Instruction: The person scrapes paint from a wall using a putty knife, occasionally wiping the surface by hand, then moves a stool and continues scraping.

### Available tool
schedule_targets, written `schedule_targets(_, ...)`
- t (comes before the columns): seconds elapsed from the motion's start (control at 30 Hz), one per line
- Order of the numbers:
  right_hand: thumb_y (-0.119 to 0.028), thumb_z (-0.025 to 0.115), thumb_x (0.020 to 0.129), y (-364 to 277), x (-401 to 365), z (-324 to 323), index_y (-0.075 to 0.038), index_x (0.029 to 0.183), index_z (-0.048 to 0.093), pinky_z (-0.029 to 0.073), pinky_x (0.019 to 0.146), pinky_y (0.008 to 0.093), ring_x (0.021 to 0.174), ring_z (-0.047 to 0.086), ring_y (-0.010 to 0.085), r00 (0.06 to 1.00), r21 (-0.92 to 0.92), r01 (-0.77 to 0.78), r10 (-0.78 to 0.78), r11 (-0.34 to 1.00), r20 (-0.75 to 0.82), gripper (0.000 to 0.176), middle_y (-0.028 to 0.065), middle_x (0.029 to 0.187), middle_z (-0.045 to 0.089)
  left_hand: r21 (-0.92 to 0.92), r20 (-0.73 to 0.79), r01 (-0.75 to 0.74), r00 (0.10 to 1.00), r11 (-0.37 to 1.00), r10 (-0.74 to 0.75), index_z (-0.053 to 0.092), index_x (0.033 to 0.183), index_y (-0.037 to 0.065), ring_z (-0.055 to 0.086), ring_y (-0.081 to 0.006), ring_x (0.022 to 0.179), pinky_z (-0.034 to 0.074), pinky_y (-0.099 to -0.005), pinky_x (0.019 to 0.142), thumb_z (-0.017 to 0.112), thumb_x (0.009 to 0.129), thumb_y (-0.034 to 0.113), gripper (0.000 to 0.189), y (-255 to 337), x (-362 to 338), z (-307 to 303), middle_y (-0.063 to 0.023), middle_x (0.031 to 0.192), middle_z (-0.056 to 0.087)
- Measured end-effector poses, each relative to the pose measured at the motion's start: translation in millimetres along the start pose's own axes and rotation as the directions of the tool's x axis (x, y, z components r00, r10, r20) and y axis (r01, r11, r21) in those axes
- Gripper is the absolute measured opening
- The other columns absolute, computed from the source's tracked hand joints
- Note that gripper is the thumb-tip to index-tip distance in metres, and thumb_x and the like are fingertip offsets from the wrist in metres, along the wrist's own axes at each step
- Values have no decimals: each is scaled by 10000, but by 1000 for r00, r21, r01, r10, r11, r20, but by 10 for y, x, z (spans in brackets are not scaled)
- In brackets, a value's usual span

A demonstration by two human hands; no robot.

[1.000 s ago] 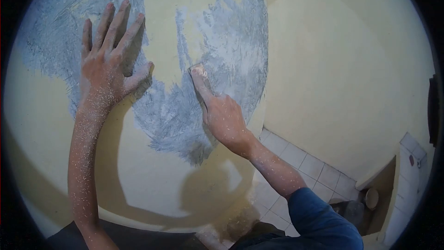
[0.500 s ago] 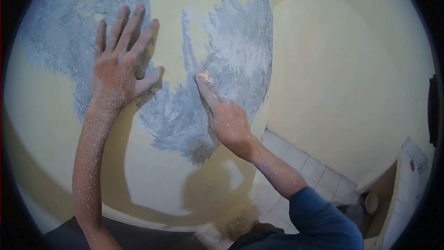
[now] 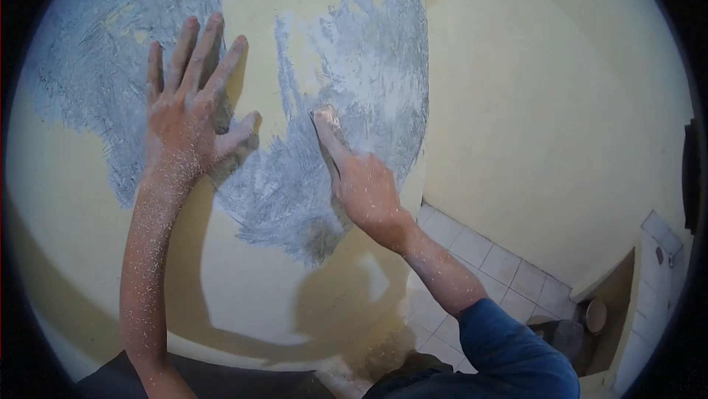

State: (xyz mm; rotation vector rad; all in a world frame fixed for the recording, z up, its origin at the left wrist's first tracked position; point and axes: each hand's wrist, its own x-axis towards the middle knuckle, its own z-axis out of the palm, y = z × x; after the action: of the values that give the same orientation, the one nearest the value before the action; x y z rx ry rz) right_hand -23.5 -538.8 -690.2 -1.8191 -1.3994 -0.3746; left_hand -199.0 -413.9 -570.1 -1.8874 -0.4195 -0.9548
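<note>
My left hand (image 3: 181,119) lies on the pale yellow wall (image 3: 254,299) with fingers spread, over the edge of a rough blue-grey scraped patch (image 3: 81,60). White dust and flecks cover its wrist and forearm. To its right, my right hand (image 3: 365,185) is closed around a small flat scraper-like tool (image 3: 327,114), index finger stretched along it. Only the tool's pale, worn end shows; the rest is hidden under the hand. That end is against a second blue-grey patch (image 3: 376,74), which has whitish streaks and ragged edges.
A wall corner runs down right of the patches, with another yellow wall (image 3: 546,126) beyond. White floor tiles (image 3: 487,259) lie below. At lower right, a round container (image 3: 596,316) stands beside a low ledge (image 3: 623,303). A dark surface (image 3: 221,383) lies at the bottom.
The view has shifted slightly, so the wall patches sit further left. My right hand with the tool has moved a little right across the wall. My left hand stays put on the wall.
</note>
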Motion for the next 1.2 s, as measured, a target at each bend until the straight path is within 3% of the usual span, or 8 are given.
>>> schedule_targets(0.07, 47, 477, 819, 15, 14, 28, -99, 1556, 259, 533, 685, 553, 708, 660, 470, 999, 52, 14, -12, 999, -37, 783, 314, 783, 655, -12, 10, -3, 1000, 1000, 3, 399, 1519, 300, 193, -239, 1520, 98, -534, 1254, 699, 760, 543, 852, 40, -11, 17, -12, 1635, 252)
schedule_targets(0.3, 69, 464, 803, 108, -23, 119, -102, 1554, 265, 528, 656, 538, 718, 652, 470, 991, -47, 86, -90, 995, -102, 796, 307, 803, 650, -39, 61, -2, 998, 999, 4, 393, 1525, 302, 200, -243, 1519, 87, -531, 1253, 687, 746, 544, 867, 168, 45, 66, -12, 1635, 259)
schedule_targets(0.43, 69, 469, 795, -21, 148, -93, -106, 1554, 267, 539, 660, 532, 708, 652, 463, 999, -42, 28, -29, 999, -42, 804, 300, 785, 645, -39, 50, -25, 998, 999, 27, 361, 1545, 279, 201, -240, 1520, 82, -528, 1253, 685, 736, 553, 913, 140, 50, 110, -11, 1637, 257)
schedule_targets(0.57, 59, 476, 803, 63, 69, 95, -112, 1549, 283, 539, 649, 527, 684, 648, 456, 992, -10, 82, -82, 997, -97, 790, 285, 734, 629, -78, 52, 14, 999, 997, -10, 303, 1562, 171, 198, -212, 1518, 77, -534, 1253, 716, 706, 616, 1050, 139, 27, 102, -17, 1630, 259)
schedule_targets(0.63, 1, 499, 858, -32, 192, -43, -147, 1547, 299, 514, 666, 549, 681, 629, 474, 992, -8, 61, -62, 998, -108, 733, 296, 737, 622, -84, 27, 50, 998, 995, -48, 269, 1569, 120, 200, -198, 1516, 65, -534, 1254, 726, 681, 646, 1129, 137, 56, 108, -19, 1629, 258)
schedule_targets(0.73, -23, 511, 882, 56, 86, 31, -159, 1541, 316, 504, 670, 556, 665, 620, 478, 991, -62, 75, -81, 995, -110, 701, 299, 733, 617, 2, 38, 125, 991, 992, -125, 253, 1570, 96, 199, -188, 1515, 46, -532, 1257, 731, 653, 680, 1188, 70, 95, 30, -20, 1630, 253)
schedule_targets(1.2, 4, 503, 851, -138, 244, -124, -142, 1538, 308, 515, 653, 553, 672, 636, 471, 991, -49, 46, -52, 998, -126, 729, 295, 714, 625, 24, 49, 81, 995, 996, -82, 269, 1568, 109, 188, -196, 1519, 50, -536, 1257, 735, 639, 697, 1194, -25, 95, -24, -23, 1629, 257)
